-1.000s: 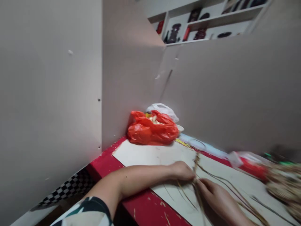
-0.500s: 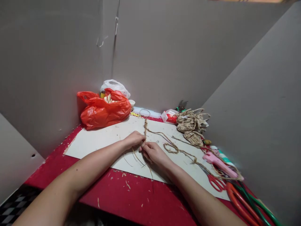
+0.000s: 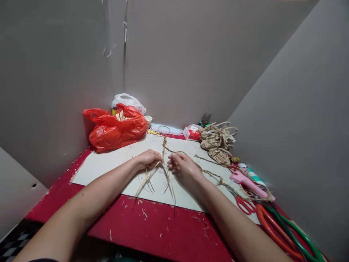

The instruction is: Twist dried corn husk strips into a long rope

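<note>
The tabletop (image 3: 131, 225) is crimson, the board (image 3: 103, 165) off-white, the braid (image 3: 164, 143) tan-brown, the strips (image 3: 147, 177) straw-yellow. One bag (image 3: 117, 133) is orange-red; the glue gun (image 3: 249, 186) pink; the dim lower-left patch (image 3: 16, 240) seems black-and-white checked.

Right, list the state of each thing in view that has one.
Fibre strip: loose ends splayed
Left hand: pinching the strip
Right hand: open, loosely curled
Red bag: open-topped, pale pieces showing
Cup: upright
Twine bundles: coiled
Red-handled scissors: lying flat, blade opening unclear
Pink tool: lying down
White board: flat, scrap-strewn
</note>
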`<state>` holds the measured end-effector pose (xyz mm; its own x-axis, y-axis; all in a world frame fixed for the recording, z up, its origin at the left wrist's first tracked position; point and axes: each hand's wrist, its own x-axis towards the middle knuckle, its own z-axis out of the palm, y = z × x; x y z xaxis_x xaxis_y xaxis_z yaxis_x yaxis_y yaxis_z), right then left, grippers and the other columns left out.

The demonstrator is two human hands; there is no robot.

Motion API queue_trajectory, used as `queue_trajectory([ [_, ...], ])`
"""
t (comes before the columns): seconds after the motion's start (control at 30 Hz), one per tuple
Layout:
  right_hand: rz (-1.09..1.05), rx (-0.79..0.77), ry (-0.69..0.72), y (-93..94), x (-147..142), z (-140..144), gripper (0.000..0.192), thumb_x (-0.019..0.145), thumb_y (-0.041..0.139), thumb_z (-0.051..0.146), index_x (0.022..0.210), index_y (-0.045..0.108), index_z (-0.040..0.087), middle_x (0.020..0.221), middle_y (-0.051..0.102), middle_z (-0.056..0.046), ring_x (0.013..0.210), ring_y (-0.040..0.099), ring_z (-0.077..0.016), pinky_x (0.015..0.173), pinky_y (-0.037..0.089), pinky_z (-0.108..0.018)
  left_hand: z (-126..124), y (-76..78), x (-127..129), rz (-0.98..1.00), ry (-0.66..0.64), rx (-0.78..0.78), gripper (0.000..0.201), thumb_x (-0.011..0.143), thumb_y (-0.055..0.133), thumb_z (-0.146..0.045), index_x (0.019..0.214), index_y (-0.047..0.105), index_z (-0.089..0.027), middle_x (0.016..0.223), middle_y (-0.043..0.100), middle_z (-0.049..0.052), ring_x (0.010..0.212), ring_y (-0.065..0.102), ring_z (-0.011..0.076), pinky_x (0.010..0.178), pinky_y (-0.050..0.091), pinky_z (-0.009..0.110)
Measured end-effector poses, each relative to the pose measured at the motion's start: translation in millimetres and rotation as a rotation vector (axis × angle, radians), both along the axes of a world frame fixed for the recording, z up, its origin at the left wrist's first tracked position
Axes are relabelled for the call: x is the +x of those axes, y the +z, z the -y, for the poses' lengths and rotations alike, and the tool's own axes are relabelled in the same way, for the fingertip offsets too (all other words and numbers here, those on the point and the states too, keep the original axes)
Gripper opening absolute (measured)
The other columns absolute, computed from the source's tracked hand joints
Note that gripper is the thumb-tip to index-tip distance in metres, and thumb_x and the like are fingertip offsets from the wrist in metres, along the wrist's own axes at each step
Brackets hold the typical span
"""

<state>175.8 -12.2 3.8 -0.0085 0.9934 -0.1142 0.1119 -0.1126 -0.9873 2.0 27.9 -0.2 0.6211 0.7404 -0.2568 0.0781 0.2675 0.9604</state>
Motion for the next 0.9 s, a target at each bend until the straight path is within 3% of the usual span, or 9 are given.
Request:
queue_trajectory([
  [0.1,-0.183,-0.143,0.172,-7.0,-9,-2,0.022,0.079,0.058,0.034,0.079,0.057,0.013,0.069,0.061,-0.004,0.051,0.055,-0.0087,0.044,0.042,-0.019,0,-2.9,1,-0.007,-0.021,0.039,0.022,0.067,0.062,-0.032,0.066,0.048,-0.016,0.041,0.027,-0.01,0.035,0.015,0.0026,0.041,0.005,0.023],
  [0.2,-0.271,-0.269,0.322,-6.3,-14,0,0.021,0.079,0.056,0.034,0.074,0.051,0.014,0.052,0.047,0.005,0.036,0.034,-0.0031,0.033,0.024,-0.014,1,-4.8,3,-0.029,-0.01,0.084,0.028,0.067,0.061,-0.037,0.062,0.042,-0.017,0.042,0.031,-0.009,0.035,0.018,0.0028,0.04,0.006,0.022],
  [0.3,-0.229,-0.311,0.371,-4.2,-9,-4,0.025,0.077,0.058,0.036,0.069,0.044,0.017,0.045,0.03,0.011,0.035,0.018,-0.0014,0.033,0.009,-0.014,2,-4.3,3,-0.059,-0.009,0.1,0.032,0.066,0.062,-0.04,0.061,0.039,-0.018,0.042,0.028,-0.01,0.035,0.018,0.0028,0.04,0.007,0.022],
  [0.43,-0.152,-0.338,0.49,-5.5,0,-12,0.031,0.078,0.056,0.045,0.073,0.048,0.016,0.046,0.029,0.011,0.036,0.015,-0.002,0.033,0.008,-0.015,1,-0.2,0,-0.084,-0.094,0.08,0.03,0.066,0.061,-0.042,0.066,0.049,-0.015,0.044,0.033,-0.009,0.037,0.018,0.0026,0.041,0.007,0.023],
  [0.53,-0.135,-0.373,0.559,-7.6,3,-17,0.035,0.078,0.054,0.05,0.07,0.045,0.018,0.045,0.027,0.011,0.035,0.013,-0.0026,0.031,0.008,-0.015,1,3.7,-2,-0.075,-0.124,0.067,0.028,0.067,0.061,-0.041,0.067,0.052,-0.014,0.043,0.027,-0.01,0.037,0.016,0.0031,0.041,0.006,0.023],
  [0.7,-0.188,-0.421,0.554,-7.7,3,-19,0.037,0.079,0.055,0.047,0.064,0.034,0.02,0.046,0.026,0.011,0.034,0.013,-0.0022,0.03,0.008,-0.014,2,3.4,-1,-0.09,-0.082,0.139,0.027,0.069,0.059,-0.039,0.063,0.043,-0.017,0.043,0.028,-0.01,0.037,0.019,0.004,0.041,0.01,0.022],
  [0.9,-0.279,-0.416,0.359,-6.8,-5,-13,0.029,0.079,0.053,0.034,0.06,0.037,0.018,0.043,0.026,0.011,0.034,0.011,-0.0016,0.032,0.006,-0.014,1,-0.7,-1,-0.302,-0.001,0.553,0.029,0.075,0.05,-0.038,0.066,0.056,-0.011,0.051,0.04,-0.005,0.049,0.031,0.0056,0.047,0.024,0.019],
])
